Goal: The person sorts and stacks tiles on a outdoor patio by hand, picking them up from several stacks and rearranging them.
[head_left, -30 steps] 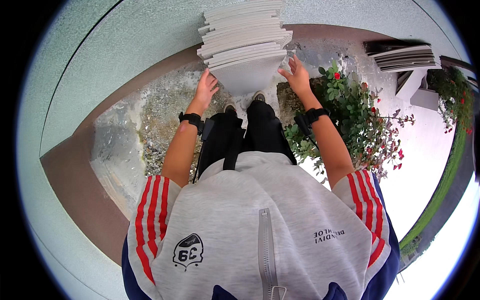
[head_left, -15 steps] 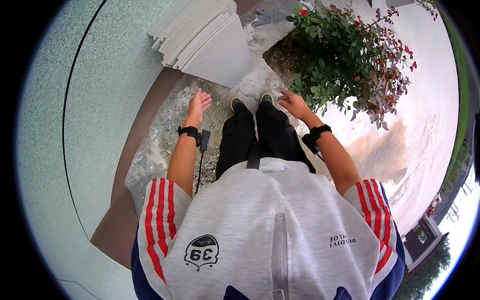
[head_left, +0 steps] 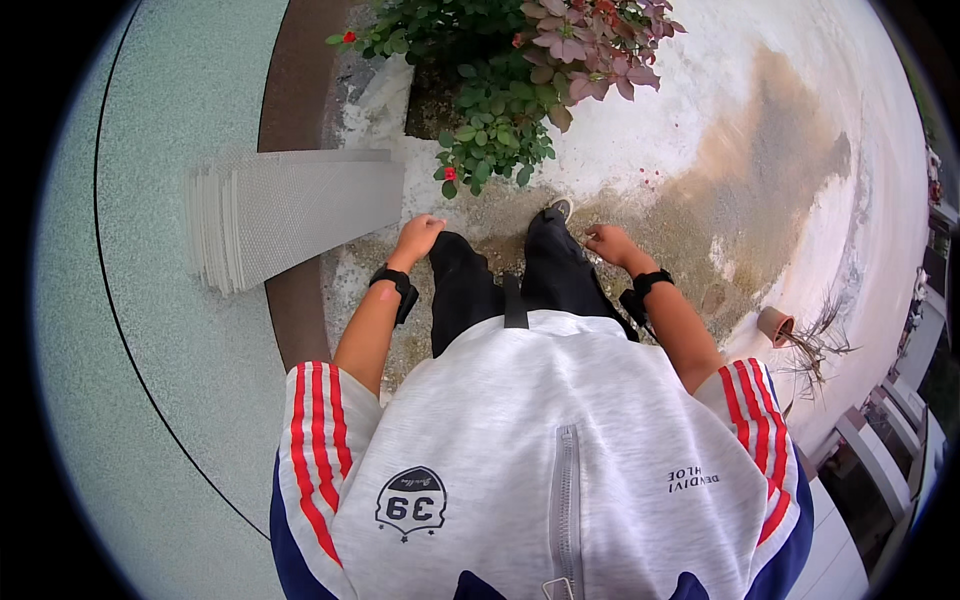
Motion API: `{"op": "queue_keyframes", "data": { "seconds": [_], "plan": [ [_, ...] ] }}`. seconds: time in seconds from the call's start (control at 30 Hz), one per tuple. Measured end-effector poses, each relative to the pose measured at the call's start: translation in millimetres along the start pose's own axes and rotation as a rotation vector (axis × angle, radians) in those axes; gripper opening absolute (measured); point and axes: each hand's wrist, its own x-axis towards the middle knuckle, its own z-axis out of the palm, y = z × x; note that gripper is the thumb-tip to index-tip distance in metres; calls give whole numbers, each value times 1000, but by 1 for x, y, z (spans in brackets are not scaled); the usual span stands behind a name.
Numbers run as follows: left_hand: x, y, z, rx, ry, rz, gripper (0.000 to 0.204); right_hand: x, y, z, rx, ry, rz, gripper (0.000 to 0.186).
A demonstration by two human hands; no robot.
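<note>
My left hand (head_left: 419, 236) is in front of my left leg, its fingers loosely curled, with nothing visible in them. My right hand (head_left: 611, 243) is beside my right leg, fingers bent inward and also apparently empty. A stack of thin grey-white textured panels (head_left: 320, 205) stands against the pale green wall (head_left: 150, 300), to the left of my left hand and apart from it. Each wrist wears a black strapped device. Ahead of my feet grows a leafy bush (head_left: 500, 100) with red flowers.
A brown band (head_left: 293, 335) runs along the wall's base. Stained concrete ground (head_left: 720, 200) stretches ahead and to the right. A terracotta pot (head_left: 775, 327) holding a spiky plant sits on the right. Low structures (head_left: 890, 420) show at the far right rim.
I have turned right: the panel stack has swung from front to left, and the bush has moved to front centre. Both hands, earlier spread open by the stack, have lowered and curled.
</note>
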Motion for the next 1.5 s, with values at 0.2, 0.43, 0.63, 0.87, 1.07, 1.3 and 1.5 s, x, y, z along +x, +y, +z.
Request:
{"op": "queue_keyframes", "data": {
  "seconds": [0.2, 0.43, 0.63, 0.87, 1.07, 1.3, 1.5],
  "plan": [
    [29, 218, 77, 670, -227, 297, 43, -56, 194, -64, 27, 141, 213, 40],
    [83, 471, 217, 998, -269, 797, 38, -89, 320, -172, 229, 285, 378, 37],
    [170, 627, 311, 1093, -353, 895, 38, -56, 375, -239, 559, 311, 394, 38],
    [304, 771, 363, 1203, -782, 744, 46, -62, 469, -326, 860, 489, 527, 36],
    [432, 865, 320, 937, -470, 748, 44, -55, 530, -430, 922, 296, 600, 23],
    [552, 857, 230, 839, -218, 335, 35, 111, 737, -519, 556, 63, 535, 28],
    [591, 807, 180, 504, 27, -73, 43, 299, 644, -894, 570, 92, 534, 23]
  ]
}}
